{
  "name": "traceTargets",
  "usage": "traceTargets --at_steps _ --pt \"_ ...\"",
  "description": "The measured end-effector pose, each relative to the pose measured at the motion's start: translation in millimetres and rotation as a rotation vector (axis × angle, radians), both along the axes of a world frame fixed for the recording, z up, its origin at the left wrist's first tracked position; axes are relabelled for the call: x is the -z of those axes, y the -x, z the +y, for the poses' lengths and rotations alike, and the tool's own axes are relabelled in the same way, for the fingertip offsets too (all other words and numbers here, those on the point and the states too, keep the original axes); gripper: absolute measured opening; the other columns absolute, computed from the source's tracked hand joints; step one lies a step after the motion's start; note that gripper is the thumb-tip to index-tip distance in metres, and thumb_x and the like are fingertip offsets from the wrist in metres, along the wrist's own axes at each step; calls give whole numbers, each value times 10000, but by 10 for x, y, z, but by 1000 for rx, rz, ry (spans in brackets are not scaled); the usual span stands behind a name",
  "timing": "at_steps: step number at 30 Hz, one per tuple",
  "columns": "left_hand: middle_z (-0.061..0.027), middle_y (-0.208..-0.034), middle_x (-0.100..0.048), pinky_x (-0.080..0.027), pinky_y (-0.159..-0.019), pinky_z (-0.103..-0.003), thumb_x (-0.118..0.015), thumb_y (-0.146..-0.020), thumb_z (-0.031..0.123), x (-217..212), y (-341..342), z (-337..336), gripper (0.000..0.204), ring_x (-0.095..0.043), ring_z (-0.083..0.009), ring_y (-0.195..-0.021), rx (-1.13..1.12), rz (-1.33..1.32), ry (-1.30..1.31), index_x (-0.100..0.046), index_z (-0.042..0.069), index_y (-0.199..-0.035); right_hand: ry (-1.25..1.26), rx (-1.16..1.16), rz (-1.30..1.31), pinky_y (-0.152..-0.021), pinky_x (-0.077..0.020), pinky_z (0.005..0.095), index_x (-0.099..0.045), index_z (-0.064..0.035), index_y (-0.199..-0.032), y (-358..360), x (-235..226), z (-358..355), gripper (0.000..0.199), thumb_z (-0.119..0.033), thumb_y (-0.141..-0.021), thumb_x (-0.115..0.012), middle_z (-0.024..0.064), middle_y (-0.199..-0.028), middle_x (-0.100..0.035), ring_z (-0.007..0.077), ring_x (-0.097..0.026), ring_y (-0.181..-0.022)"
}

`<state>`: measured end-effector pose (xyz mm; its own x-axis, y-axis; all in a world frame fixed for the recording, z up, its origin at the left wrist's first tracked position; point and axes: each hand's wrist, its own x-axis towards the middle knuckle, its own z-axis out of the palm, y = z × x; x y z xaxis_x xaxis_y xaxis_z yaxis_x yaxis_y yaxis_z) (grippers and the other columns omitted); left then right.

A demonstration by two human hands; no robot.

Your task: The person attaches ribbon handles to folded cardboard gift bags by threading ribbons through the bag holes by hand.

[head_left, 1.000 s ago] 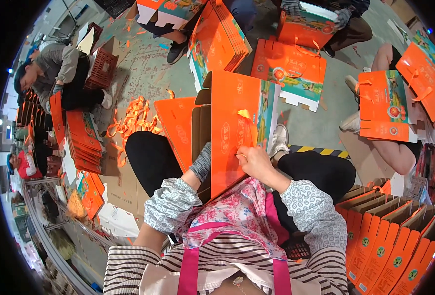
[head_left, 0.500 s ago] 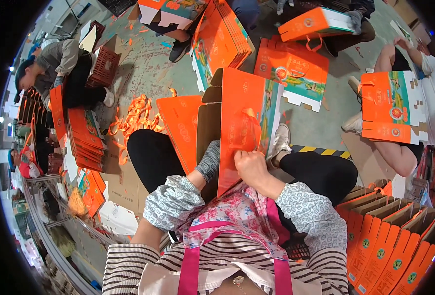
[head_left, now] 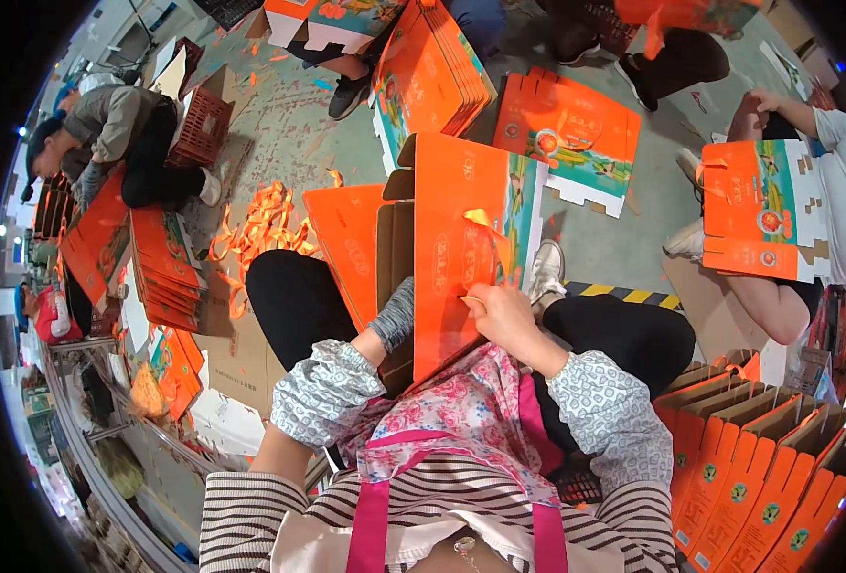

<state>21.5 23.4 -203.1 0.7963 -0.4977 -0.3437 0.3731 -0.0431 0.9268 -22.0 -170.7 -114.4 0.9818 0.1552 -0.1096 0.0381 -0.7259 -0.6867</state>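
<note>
An orange cardboard gift box (head_left: 447, 205) with a green and white printed side stands partly opened out between my knees. An orange ribbon (head_left: 485, 222) hangs in a loop against its front panel. My right hand (head_left: 509, 320) is closed, pinching the ribbon's lower end between thumb and finger near the panel. In a grey knit glove, my left hand (head_left: 400, 310) reaches inside the box behind that panel, and its fingers are hidden. Another flat orange carton (head_left: 348, 244) leans just left of the box, by my left knee.
Loose orange ribbons (head_left: 268, 224) lie heaped on the floor at left. Several made-up boxes (head_left: 728, 468) stand in a row at right. Flat cartons (head_left: 432, 81) lean in a stack ahead, beside another carton (head_left: 576, 134). Co-workers sit around with cartons, one (head_left: 117, 124) at far left.
My right hand has moved slightly right, drawing the ribbon end off the panel. The box has shifted a little left. Co-workers at the far left and top right have moved their cartons.
</note>
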Motion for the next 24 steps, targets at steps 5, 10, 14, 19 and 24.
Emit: traceTargets --at_steps 5,10,14,19,24 --pt "-58 -812 -633 -461 -686 -298 -540 -841 131 -233 42 -120 178 -541 -116 -736 65 -239 -164 -605 3 -947 22 -27 -40 -541 -424 476 -545 -40 -703 -28 49 46 122 -134 -779 -560 192 -583 -548 379 -556 -597" --pt "-91 -869 -626 -458 -711 -314 -541 -837 146 -314 -13 -38 198 -541 -142 -763 205 -275 -199 -590 5 -968 -30 -76 -86 -542 -424 470 -536 -38 -713 -44 88 5 113 -125 -777 -568 188 -582 -549 378 -555 -591" --pt "-98 -885 -620 -459 -722 -318 -540 -835 150 -236 -23 -15 193 -540 -155 -772 209 -203 -160 -589 18 -967 -36 -83 -95 -563 -430 452 -539 -47 -729 -34 106 2 107 -133 -781 -575 179 -578 -550 371 -557 -591" --pt "-133 -890 -617 -464 -728 -328 -535 -828 166 -217 47 -57 198 -577 -222 -811 35 -236 -62 -590 17 -946 -57 -90 -68 -587 -434 449 -550 -58 -757 -32 118 -4 111 -162 -793 -568 166 -603 -568 364 -566 -611" --pt "-160 -861 -621 -470 -686 -366 -518 -803 213 -308 116 -42 243 -591 -311 -792 186 -637 -472 -611 43 -951 79 -83 17 -633 -436 455 -569 -62 -781 -33 40 8 144 -205 -800 -565 161 -647 -590 354 -578 -652"
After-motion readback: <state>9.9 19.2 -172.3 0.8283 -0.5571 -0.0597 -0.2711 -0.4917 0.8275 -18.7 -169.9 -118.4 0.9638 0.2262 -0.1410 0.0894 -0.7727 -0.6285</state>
